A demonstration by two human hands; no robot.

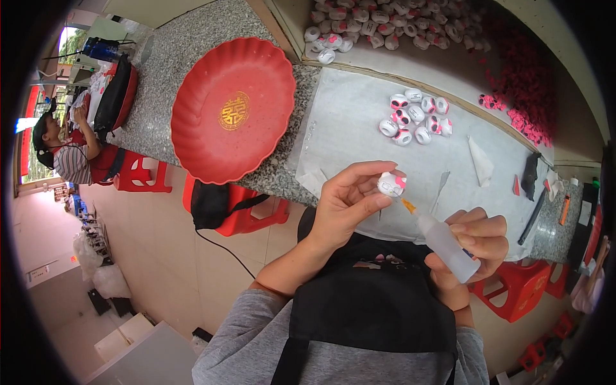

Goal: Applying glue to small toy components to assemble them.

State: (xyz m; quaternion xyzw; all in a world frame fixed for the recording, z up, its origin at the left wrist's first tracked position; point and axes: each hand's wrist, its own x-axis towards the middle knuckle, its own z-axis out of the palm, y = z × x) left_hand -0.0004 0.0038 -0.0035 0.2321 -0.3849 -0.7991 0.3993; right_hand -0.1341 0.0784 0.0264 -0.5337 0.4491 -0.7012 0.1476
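Pinching the white cat-face bead (391, 185) above the counter (199, 29), the left hand (346, 204) holds it just beside the orange nozzle (409, 206) of the bottle (444, 245), which slants up-left in the right hand's (482, 240) grasp.

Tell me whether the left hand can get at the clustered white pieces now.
Probably yes: only flat paper seems to lie between the left hand and the clustered white pieces, though its grasp is occupied by a head-shaped piece.
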